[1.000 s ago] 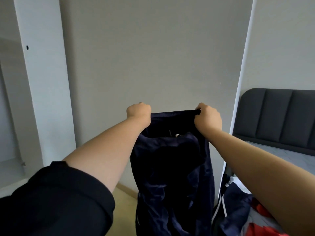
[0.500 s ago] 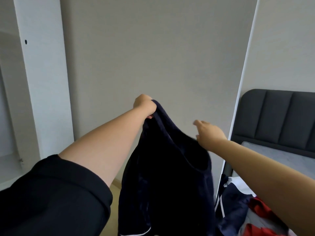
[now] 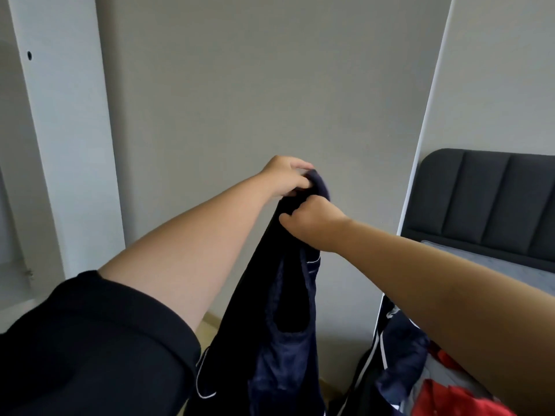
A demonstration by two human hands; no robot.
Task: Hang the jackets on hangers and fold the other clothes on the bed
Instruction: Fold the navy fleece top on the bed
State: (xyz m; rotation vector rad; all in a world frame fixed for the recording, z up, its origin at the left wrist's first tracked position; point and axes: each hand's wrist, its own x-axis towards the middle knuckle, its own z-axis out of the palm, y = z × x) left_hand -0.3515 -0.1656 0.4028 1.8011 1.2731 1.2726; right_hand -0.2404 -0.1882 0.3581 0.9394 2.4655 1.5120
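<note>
**The room around me**

Right in front of me stands a big, flat gray wall [image 3: 270, 85]. It is plain all over. To my left is a tall white board [image 3: 66, 130] with one small dark hole [image 3: 29, 54] near its top. Past it, at the left edge, I see a white shelf [image 3: 12, 307] low down. A thin white edge [image 3: 426, 130] runs down the right side of the gray wall. Behind it is a lighter wall [image 3: 504, 70]. The bed [image 3: 534, 279] stands against that wall. It has a gray top and a dark padded headboard [image 3: 486, 199] with upright lines in it. A bit of pale wooden floor [image 3: 211, 322] shows down low. The light is soft and even.
</note>
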